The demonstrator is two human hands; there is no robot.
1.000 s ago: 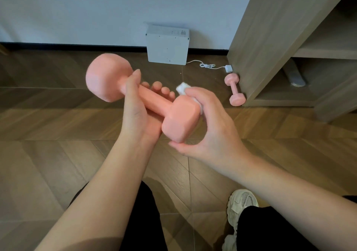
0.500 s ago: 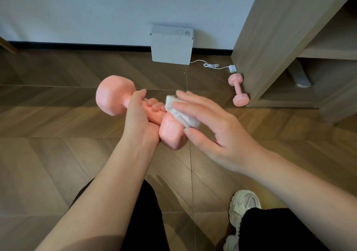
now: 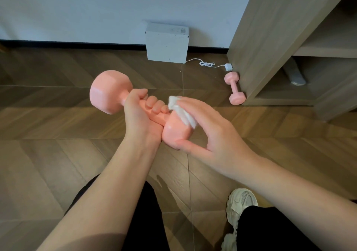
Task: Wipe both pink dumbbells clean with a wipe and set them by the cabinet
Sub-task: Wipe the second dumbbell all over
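Spanning room: wood floor [image 3: 48, 163], white wall [image 3: 77, 9] (black skirting [image 3: 77, 44]), cabinet [image 3: 270, 28] right.

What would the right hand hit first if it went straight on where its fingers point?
Probably the fingers of the left hand, curled round the handle just past the wipe; depth is unclear.

Wood herringbone floor [image 3: 58, 163]: pink dumbbell [image 3: 234, 88] lying against cabinet [image 3: 270, 38] base; grey box [image 3: 167, 43] at wall [image 3: 77, 9]; white cable [image 3: 207, 64] between them; white sneaker [image 3: 241, 202] standing nearer
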